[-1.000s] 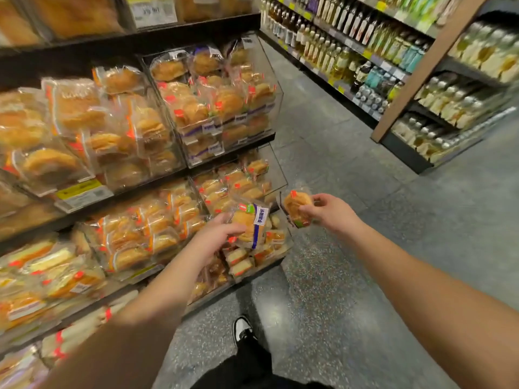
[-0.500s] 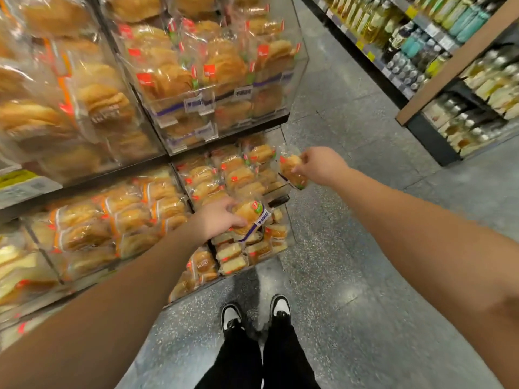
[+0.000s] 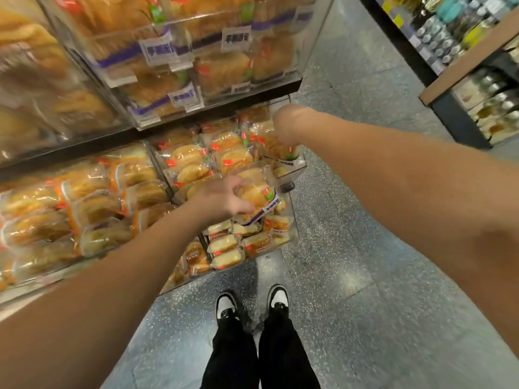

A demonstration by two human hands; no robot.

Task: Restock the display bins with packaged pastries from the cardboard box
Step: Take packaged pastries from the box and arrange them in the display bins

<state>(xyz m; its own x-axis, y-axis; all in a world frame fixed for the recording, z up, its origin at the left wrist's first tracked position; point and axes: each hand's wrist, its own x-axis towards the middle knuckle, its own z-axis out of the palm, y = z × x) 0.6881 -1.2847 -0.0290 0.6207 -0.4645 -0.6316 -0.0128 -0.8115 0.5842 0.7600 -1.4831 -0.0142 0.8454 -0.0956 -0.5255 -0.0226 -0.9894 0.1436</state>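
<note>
L hand (image 3: 224, 200) grips a pkgd pastry w/ purple-striped label (image 3: 257, 196), fingers curled round its near edge, holding it above the lower clear bin (image 3: 295, 167) – prob ready to drop in once there's a slot. R hand (image 3: 289, 124) reaches down into the far end of that bin onto another pastry pack (image 3: 276, 148); its fingers are hidden behind the wrist, so can't tell if they grip or just press it flat to make room. Cardboard box not in view. Upper bins (image 3: 168, 88) look full already
</note>
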